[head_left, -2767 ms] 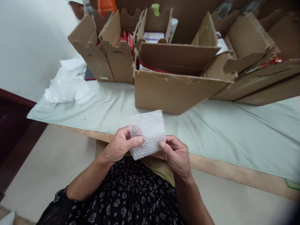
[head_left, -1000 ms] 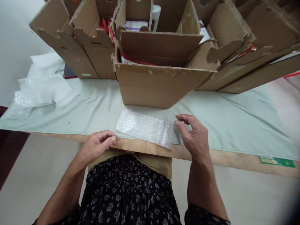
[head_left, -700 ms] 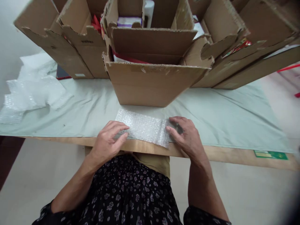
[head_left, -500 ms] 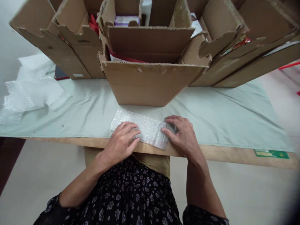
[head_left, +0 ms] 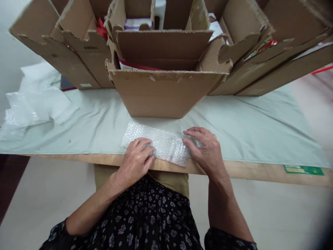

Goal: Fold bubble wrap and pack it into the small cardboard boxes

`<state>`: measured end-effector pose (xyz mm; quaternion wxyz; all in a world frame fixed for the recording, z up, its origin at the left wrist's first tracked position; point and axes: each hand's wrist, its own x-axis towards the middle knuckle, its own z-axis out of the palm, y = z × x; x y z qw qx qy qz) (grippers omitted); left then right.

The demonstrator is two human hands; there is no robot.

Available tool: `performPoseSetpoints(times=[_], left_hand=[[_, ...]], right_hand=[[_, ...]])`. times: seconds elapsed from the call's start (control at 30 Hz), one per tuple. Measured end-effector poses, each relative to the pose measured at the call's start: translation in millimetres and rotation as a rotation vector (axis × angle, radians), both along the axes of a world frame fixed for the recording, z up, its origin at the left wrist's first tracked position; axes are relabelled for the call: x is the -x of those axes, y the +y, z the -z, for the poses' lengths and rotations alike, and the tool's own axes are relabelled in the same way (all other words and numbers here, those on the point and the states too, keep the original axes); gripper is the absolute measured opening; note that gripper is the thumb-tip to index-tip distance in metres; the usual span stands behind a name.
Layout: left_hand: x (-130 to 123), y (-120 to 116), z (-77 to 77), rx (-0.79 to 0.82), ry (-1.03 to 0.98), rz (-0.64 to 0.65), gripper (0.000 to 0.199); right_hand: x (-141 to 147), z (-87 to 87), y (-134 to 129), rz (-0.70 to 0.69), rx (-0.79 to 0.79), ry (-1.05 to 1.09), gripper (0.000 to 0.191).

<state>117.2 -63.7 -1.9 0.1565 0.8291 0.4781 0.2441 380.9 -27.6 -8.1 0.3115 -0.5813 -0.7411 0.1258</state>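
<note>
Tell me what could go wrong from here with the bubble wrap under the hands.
The near edge of the bubble wrap lies over the wooden table edge, so a nudge might send it off. The left hand appears to rest on it; dragging there could bunch the wrinkled cloth. The open cardboard box stands just behind, so a careless reach might bump it.

Wooden-edged surface (head_left: 91, 158) covered by pale green cloth (head_left: 249, 133), light floor (head_left: 59, 191) shown below, whitish wall (head_left: 15, 48) seen at upper left, dark brown area (head_left: 9, 173) shown at lower left.
</note>
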Motion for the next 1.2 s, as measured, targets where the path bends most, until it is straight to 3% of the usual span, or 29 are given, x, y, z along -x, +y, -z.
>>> performPoseSetpoints(times=[0.2, 0.4, 0.57, 0.67, 0.83, 0.9, 0.97, 1.03, 1.2], left_hand=[[-4, -3, 1.2, -0.007, 0.026, -0.039, 0.014], [-6, -2, -0.1, -0.006, 0.007, -0.043, 0.011], [-5, -2, 4.9, -0.032, -0.037, -0.063, 0.011], [0, -3, 1.0, -0.123, -0.13, -0.117, 0.022], [25, 10, -15.9, -0.314, -0.026, -0.149, 0.061], [38, 22, -19.9, -0.304, 0.088, -0.098, 0.052], [47, 34, -24.9, -0.28, 0.171, -0.06, 0.029], [53, 40, -36.1, -0.299, 0.168, -0.056, 0.016], [57, 16, -83.3, -0.454, 0.005, -0.06, 0.023]], right_hand=[[7, 5.7, 1, -0.077, 0.02, -0.222, 0.023], [17, 7.3, 0, -0.045, -0.045, -0.289, 0.011], [26, -4.3, -6, -0.056, -0.139, -0.27, 0.01], [28, -17.4, -14, -0.138, -0.229, -0.201, 0.015], [27, -31.4, -29, -0.355, -0.26, 0.0, 0.018], [26, -32.1, -30, -0.379, -0.241, 0.059, 0.024], [24, -34.5, -26, -0.365, -0.23, 0.096, 0.026], [21, -42.8, -23, -0.34, -0.247, 0.125, 0.024], [9, -85.4, -40, -0.366, -0.395, 0.18, 0.027]])
